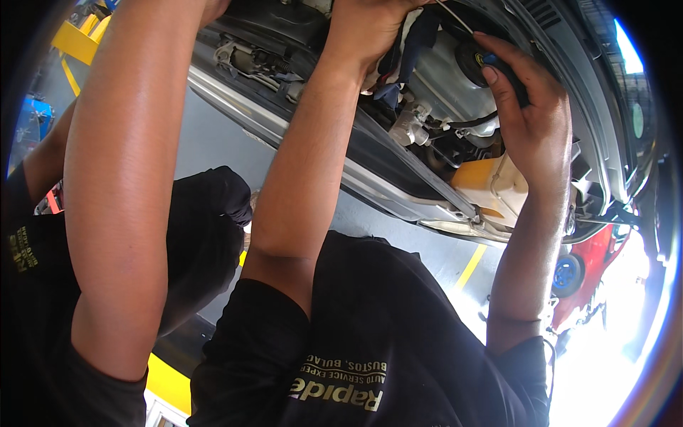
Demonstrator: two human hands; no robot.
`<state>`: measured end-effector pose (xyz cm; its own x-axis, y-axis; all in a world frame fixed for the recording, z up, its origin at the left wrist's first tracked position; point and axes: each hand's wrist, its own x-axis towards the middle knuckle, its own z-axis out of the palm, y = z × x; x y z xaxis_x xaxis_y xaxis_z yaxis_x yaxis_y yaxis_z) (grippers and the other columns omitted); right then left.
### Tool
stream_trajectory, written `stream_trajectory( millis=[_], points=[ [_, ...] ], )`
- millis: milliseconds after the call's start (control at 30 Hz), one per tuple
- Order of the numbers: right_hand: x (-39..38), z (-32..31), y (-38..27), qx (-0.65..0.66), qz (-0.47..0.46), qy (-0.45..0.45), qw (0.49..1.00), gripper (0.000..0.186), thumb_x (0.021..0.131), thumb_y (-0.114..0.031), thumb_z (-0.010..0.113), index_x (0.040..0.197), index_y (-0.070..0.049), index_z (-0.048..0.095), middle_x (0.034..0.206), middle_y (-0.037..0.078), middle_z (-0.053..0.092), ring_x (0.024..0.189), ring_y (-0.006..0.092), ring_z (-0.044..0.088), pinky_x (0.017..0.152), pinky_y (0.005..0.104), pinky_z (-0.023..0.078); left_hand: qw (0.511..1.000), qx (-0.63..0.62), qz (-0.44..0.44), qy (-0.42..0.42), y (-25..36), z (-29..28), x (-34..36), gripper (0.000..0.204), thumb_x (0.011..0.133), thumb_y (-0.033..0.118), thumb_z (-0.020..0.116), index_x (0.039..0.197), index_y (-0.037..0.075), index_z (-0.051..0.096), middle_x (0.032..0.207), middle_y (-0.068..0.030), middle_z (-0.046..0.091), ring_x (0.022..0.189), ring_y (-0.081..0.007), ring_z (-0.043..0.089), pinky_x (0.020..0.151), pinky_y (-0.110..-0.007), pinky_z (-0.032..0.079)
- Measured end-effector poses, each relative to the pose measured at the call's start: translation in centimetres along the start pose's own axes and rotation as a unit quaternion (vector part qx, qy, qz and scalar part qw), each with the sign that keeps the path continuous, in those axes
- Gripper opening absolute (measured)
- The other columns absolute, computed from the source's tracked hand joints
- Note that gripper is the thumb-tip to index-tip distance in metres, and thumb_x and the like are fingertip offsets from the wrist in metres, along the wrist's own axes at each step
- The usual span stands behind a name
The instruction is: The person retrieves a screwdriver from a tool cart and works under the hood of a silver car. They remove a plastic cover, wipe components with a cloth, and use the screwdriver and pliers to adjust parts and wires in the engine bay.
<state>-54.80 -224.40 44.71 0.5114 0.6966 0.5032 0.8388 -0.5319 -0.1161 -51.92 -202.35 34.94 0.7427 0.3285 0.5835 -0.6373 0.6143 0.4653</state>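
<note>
Just right of the round black cap (470, 65), the right hand (532, 103) has its grip around the thin-shafted tool (456, 17), slanting up-left toward the left hand (368, 30), whose grip I cannot tell.

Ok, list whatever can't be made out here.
Head view:
Left hand: most fingers cut off by the top edge, so its grip is unclear.
Tool in the right hand: its tip lies beyond the top edge.
Co-worker's hand: nearly all cut off by the top edge.
Red vehicle: partly lost in glare on the right.
</note>
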Motion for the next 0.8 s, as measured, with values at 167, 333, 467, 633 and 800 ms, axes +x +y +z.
stream_trajectory(
  millis=[167, 333, 467, 633, 800],
  points=[
    [-0.1, 0.1, 0.7, 0.004, -0.001, -0.010, 1.000, 0.035, 0.100, -0.010, 0.072, 0.134, -0.015, 0.074, 0.115, 0.013, 0.079, 0.100, 0.0231, 0.077, 0.088, 0.0364, 0.059, 0.999, 0.008, 0.024, -0.020, -0.5, -0.4, 0.2, 0.029, 0.098, -0.004, 0.073, 0.125, -0.002, 0.062, 0.118, -0.0147, 0.075, 0.110, -0.0219, 0.073, 0.103, -0.035, 0.059],
    [0.4, -0.1, 1.6, -0.010, -0.032, -0.013, 0.999, 0.034, 0.100, -0.010, 0.072, 0.134, -0.015, 0.074, 0.116, 0.012, 0.079, 0.102, 0.0237, 0.077, 0.088, 0.0366, 0.060, 0.999, 0.041, 0.010, -0.010, -0.6, -0.8, 0.1, 0.032, 0.097, -0.002, 0.074, 0.127, -0.001, 0.062, 0.118, -0.0141, 0.075, 0.109, -0.0215, 0.073, 0.100, -0.035, 0.059],
    [0.6, 0.1, 2.0, -0.025, -0.067, 0.004, 0.997, 0.034, 0.100, -0.011, 0.072, 0.134, -0.016, 0.074, 0.116, 0.011, 0.079, 0.101, 0.0229, 0.077, 0.089, 0.0367, 0.060, 0.998, 0.057, 0.016, -0.024, -0.6, -1.2, 0.2, 0.032, 0.098, 0.000, 0.075, 0.127, 0.000, 0.062, 0.118, -0.0129, 0.076, 0.109, -0.0213, 0.073, 0.098, -0.034, 0.059],
    [0.5, 0.0, 2.1, -0.030, -0.055, -0.005, 0.998, 0.034, 0.100, -0.012, 0.073, 0.134, -0.017, 0.074, 0.113, 0.010, 0.079, 0.100, 0.0215, 0.077, 0.088, 0.0363, 0.061, 0.997, 0.060, 0.022, -0.036, -0.8, -1.5, 0.3, 0.034, 0.097, 0.003, 0.077, 0.128, 0.001, 0.063, 0.118, -0.0122, 0.076, 0.108, -0.0210, 0.073, 0.097, -0.034, 0.059],
    [0.7, -0.1, 2.2, -0.067, -0.073, -0.009, 0.995, 0.035, 0.099, -0.013, 0.074, 0.133, -0.018, 0.075, 0.111, 0.009, 0.079, 0.097, 0.0217, 0.077, 0.085, 0.0361, 0.060, 0.997, 0.050, 0.026, -0.049, -0.9, -1.7, 0.5, 0.036, 0.097, 0.005, 0.078, 0.129, 0.001, 0.063, 0.119, -0.0117, 0.076, 0.109, -0.0206, 0.073, 0.098, -0.034, 0.059]
  ],
)
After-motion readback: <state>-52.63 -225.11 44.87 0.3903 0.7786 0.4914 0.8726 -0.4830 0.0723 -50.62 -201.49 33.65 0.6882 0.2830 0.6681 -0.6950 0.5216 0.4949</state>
